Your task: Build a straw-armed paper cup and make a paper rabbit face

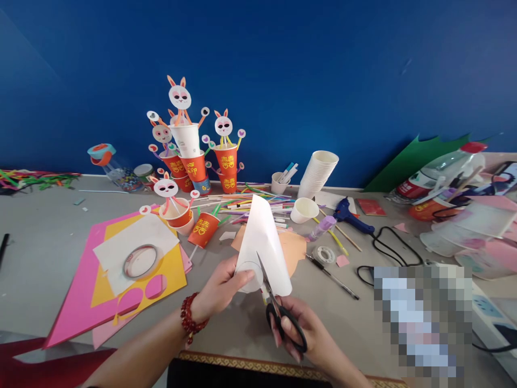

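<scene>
A sheet of white paper [262, 231], curled over on its right side, is pinched in my left hand [222, 285] with the thumb on top. Near the thumb, a drawn round outline shows at the paper's lower left corner. My right hand [299, 328] has its fingers through the black handles of a pair of scissors [275, 304]. The scissor blades are parted and lie against the paper, beside the round outline. Peach paper [294, 249] lies on the table behind the white sheet.
Rabbit figures on red paper cups [226, 164] stand at the back. At left, a tape roll [126, 264] rests on white paper over yellow card [180, 269] and pink card [72, 302]. To the right are stacked white cups [317, 175], a glue gun [353, 216], a pen [335, 280] and cables.
</scene>
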`<state>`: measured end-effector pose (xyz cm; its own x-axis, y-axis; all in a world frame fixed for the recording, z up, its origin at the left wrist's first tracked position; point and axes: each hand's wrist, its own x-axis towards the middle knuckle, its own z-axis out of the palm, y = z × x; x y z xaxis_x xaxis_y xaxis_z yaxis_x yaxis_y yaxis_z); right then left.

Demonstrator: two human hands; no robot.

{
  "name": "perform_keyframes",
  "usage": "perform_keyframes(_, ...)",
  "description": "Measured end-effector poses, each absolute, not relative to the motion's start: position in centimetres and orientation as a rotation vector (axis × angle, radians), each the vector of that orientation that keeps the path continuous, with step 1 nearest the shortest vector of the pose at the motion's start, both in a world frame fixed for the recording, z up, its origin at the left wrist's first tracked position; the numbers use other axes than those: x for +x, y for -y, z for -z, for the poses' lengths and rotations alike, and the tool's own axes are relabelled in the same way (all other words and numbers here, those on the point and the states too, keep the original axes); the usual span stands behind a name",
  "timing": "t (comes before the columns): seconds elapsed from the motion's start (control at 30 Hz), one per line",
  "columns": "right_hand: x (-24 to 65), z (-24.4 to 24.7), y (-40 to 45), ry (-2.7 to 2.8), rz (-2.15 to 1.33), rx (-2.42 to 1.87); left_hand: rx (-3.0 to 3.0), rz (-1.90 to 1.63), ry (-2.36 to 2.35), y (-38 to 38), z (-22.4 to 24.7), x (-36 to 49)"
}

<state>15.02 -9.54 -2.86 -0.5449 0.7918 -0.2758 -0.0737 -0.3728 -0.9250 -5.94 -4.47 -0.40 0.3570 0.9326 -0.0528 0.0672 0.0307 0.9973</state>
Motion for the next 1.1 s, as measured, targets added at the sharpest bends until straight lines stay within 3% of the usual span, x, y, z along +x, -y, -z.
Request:
perform_keyframes(0.17, 16.1, 0.9, 9.6, 1.358, -2.089, -1.124, 1.646, -0.853, -1.076, 4.3, -0.1, -6.2)
perform_keyframes(0.33, 17.6, -1.0, 9.0, 1.632, -1.866, -1.394, 1.601, -0.805, -0.963, 4.2, -0.5, -6.3)
perform_keyframes(0.43, 18.0, -1.6, 8.8, 1.792, -1.709, -1.301, 1.474, -0.798, -0.904, 4.2, -0.4, -6.2)
perform_keyframes(0.6, 17.4, -1.3, 8.7, 1.567, -2.016, -1.111, 1.342, -0.822, -0.866, 4.3, -0.2, -6.1)
perform_keyframes(1.1, 17.0, 0.6, 7.7, 1.508, -1.976, -1.048, 1.231, -0.782, -0.830, 4.3, 0.4, -6.2)
